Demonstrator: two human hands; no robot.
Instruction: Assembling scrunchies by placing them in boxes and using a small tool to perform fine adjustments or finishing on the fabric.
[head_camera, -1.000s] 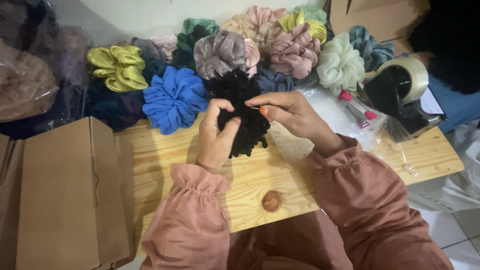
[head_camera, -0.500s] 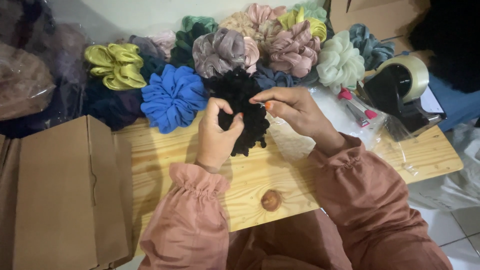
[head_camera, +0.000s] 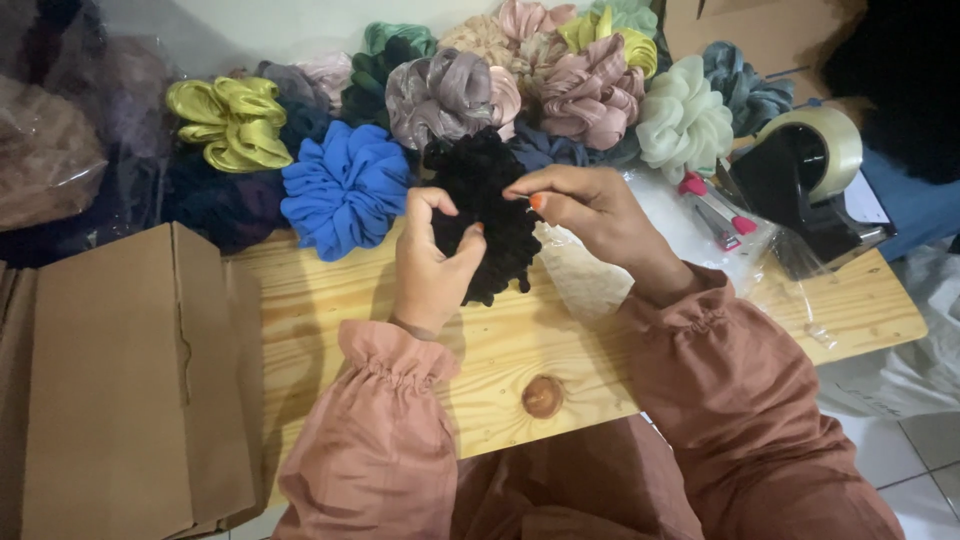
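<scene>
A black ruffled scrunchie (head_camera: 487, 215) is held up over the pale wooden table (head_camera: 330, 290). My left hand (head_camera: 430, 265) grips its lower left side, thumb and fingers curled around the fabric. My right hand (head_camera: 590, 215) pinches its upper right edge with fingertips. Both arms wear dusty-pink sleeves with gathered cuffs. Under my right hand lies a clear plastic bag (head_camera: 590, 275) on the table.
Many scrunchies are piled along the back: blue (head_camera: 345, 190), yellow-green (head_camera: 235, 120), mauve (head_camera: 445, 95), pink (head_camera: 590, 90), pale mint (head_camera: 685, 120). A black tape dispenser (head_camera: 800, 175) and pink-handled cutter (head_camera: 715, 205) sit right. A cardboard box (head_camera: 110, 380) stands left.
Both hands with the black scrunchie shifted slightly up and left; my right fingers moved along its top edge. The view drifted a little.
</scene>
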